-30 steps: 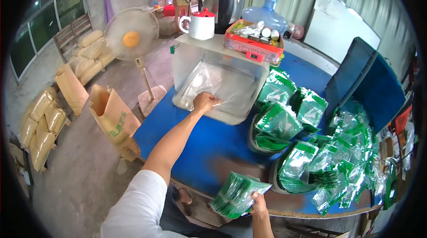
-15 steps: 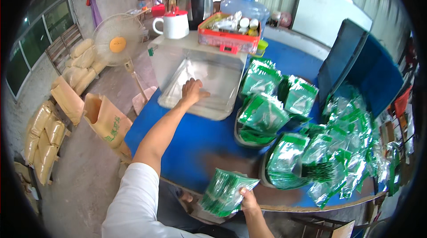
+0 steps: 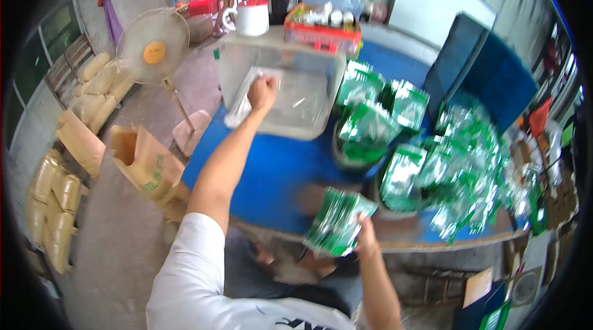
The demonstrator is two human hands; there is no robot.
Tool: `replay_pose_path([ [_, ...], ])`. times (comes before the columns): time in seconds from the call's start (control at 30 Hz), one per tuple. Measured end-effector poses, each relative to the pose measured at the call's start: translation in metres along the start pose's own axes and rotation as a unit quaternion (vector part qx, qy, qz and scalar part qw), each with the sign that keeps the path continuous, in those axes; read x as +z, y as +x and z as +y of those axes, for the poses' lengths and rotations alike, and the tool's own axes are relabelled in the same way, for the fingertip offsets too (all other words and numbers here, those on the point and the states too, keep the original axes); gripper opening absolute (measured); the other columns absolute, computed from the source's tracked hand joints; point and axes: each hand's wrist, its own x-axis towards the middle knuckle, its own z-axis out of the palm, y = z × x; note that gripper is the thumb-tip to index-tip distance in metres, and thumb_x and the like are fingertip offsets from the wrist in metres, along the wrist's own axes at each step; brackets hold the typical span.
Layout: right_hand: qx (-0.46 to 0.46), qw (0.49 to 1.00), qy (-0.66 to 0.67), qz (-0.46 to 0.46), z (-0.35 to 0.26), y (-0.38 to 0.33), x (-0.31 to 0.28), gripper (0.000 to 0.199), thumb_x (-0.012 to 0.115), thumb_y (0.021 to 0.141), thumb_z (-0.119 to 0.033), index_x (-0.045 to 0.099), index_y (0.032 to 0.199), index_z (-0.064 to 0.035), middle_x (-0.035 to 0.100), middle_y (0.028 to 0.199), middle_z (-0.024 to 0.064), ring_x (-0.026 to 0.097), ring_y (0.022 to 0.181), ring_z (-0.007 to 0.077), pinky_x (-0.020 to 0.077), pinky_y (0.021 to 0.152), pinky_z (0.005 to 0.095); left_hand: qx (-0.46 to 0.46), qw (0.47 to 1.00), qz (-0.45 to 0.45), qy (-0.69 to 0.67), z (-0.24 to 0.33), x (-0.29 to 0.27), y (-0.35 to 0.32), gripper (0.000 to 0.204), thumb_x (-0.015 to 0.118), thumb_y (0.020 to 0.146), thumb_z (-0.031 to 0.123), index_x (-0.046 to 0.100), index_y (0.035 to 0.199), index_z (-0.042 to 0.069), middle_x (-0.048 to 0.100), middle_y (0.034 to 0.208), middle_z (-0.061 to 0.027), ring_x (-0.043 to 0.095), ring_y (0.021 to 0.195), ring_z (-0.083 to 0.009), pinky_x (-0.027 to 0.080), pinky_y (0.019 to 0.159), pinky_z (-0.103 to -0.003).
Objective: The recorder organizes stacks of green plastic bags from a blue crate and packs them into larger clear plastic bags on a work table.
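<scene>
Presently, item one: right hand point(image 3: 365, 238), fingers curled round a stack of green-and-silver packets point(image 3: 336, 222), held low over the near edge of the blue table point(image 3: 272, 172). Item two: left hand point(image 3: 262, 91), arm stretched forward, closed on the end of a clear plastic bag point(image 3: 247, 98) that lies inside a translucent plastic tub point(image 3: 309, 108) at the table's far side. Item three: heaps of green packets point(image 3: 432, 157) in round baskets and loose, right of the tub. Item four: white jug point(image 3: 253, 18) and red tray point(image 3: 322, 30) behind the tub. Item five: pedestal fan point(image 3: 153, 46) and brown paper sack point(image 3: 143, 160) on the floor, left of the table.
</scene>
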Motion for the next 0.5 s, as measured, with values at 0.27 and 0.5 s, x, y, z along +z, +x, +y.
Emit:
replay_pose_path([
  [0.27, -0.063, 0.995, -0.020, -0.071, -0.007, 0.009, 0.021, 0.067, 0.074, 0.084, -0.038, 0.050, 0.134, -0.0008, 0.063, 0.120, 0.0082, 0.064, 0.105, 0.0203, 0.0524, 0.092, 0.0368, 0.196, 0.972, -0.128, -0.014, 0.108, -0.160, -0.075, 0.023, 0.067, 0.094, 0.024, 0.067, 0.093, 0.002, 0.069, 0.077, -0.0141, 0.066, 0.068, -0.0298, 0.048, 0.062, -0.039],
  [0.5, -0.200, 0.963, -0.179, -0.033, -0.032, -0.054, 0.105, 0.056, 0.080, 0.080, -0.029, 0.060, 0.122, 0.0018, 0.068, 0.106, 0.0080, 0.064, 0.094, 0.0154, 0.0521, 0.085, 0.0317, 0.165, 0.967, -0.194, -0.030, 0.116, -0.179, -0.171, 0.022, 0.066, 0.095, 0.020, 0.061, 0.088, 0.000, 0.063, 0.068, -0.0132, 0.058, 0.058, -0.0244, 0.046, 0.058, -0.037],
])
